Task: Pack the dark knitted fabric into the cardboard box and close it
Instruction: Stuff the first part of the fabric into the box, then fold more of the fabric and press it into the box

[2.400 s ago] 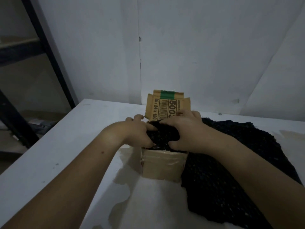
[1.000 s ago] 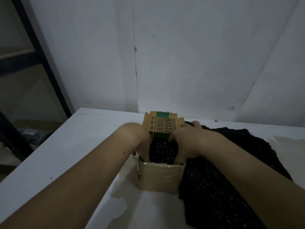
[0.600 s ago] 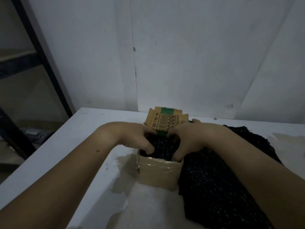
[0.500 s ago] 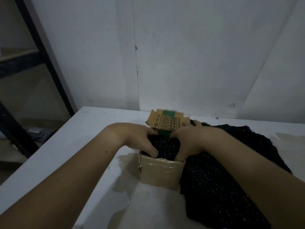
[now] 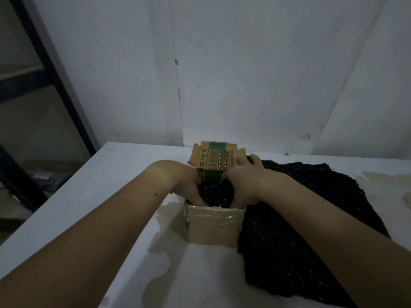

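Observation:
The small cardboard box [image 5: 213,225] stands on the white table, its printed flap [image 5: 216,160] with a green stripe raised at the back. Part of the dark knitted fabric [image 5: 216,194] fills the box opening; the rest of it [image 5: 300,218] spreads over the table to the right and hangs against the box's right wall. My left hand [image 5: 185,182] pushes its fingers down into the left side of the opening. My right hand [image 5: 242,185] presses down on the right side, one finger lying behind the flap. The fingertips are hidden inside the box.
The white table [image 5: 124,174] has peeled, stained patches [image 5: 164,236] in front of and left of the box. A white wall rises right behind the table. A dark metal rack [image 5: 55,85] stands off the table's left edge.
Both hands went from holding the bunched fabric above the box to pushing it down inside. The back flap has tipped forward a little over the opening.

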`<action>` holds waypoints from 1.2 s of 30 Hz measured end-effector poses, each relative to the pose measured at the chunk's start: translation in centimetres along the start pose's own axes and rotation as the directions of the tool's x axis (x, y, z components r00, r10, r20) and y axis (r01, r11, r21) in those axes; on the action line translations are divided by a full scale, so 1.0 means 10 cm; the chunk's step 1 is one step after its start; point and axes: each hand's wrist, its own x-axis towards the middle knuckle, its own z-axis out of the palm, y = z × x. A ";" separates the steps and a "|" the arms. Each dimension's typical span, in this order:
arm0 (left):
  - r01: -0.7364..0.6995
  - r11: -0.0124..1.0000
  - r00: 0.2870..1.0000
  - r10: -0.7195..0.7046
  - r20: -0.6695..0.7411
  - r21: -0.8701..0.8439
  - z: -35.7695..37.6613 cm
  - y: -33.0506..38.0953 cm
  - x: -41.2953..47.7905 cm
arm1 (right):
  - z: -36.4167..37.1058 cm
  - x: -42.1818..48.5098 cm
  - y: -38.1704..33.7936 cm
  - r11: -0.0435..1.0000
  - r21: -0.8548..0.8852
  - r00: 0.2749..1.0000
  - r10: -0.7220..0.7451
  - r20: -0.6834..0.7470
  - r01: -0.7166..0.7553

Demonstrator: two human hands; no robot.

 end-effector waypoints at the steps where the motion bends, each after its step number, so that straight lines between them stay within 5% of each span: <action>1: -0.014 0.999 1.000 0.012 -0.024 -0.050 0.03 -0.01 -0.03 | -0.02 -0.04 0.02 0.999 0.026 0.999 -0.023 -0.033 0.024; 7: -0.189 0.926 0.941 0.076 -0.329 -0.327 0.09 -0.08 -0.40 | -0.17 -0.49 0.29 0.939 0.322 0.984 -0.071 -0.162 0.121; 11: -0.413 0.879 0.685 0.128 -0.717 -0.237 0.22 0.03 -0.57 | 0.03 -0.86 0.58 0.867 0.471 0.952 -0.008 -0.307 0.160; 14: -0.596 0.776 0.586 0.244 -0.773 -0.207 0.42 0.49 -0.61 | 0.31 -1.05 0.76 0.817 0.572 0.951 0.121 -0.284 0.067; 20: -0.638 0.735 0.670 0.385 -0.635 -0.228 1.07 1.31 -0.30 | 0.98 -1.23 1.08 0.747 0.635 0.897 0.398 -0.192 -0.196; 24: -0.493 0.834 0.787 0.306 -0.535 -0.247 1.17 1.53 0.03 | 1.36 -1.27 1.31 0.686 0.606 0.789 0.596 -0.149 -0.403; 28: -0.245 0.914 0.905 0.096 -0.415 -0.323 1.16 1.64 0.26 | 1.65 -1.28 1.45 0.700 0.500 0.755 0.643 -0.131 -0.510; 31: -0.193 0.938 0.878 0.035 -0.477 -0.287 1.21 1.67 0.35 | 1.73 -1.27 1.47 0.761 0.470 0.744 0.608 -0.277 -0.447; 36: -0.339 0.899 0.743 0.074 -0.666 -0.278 1.27 1.65 0.41 | 1.78 -1.30 1.53 0.765 0.540 0.708 0.594 -0.382 -0.351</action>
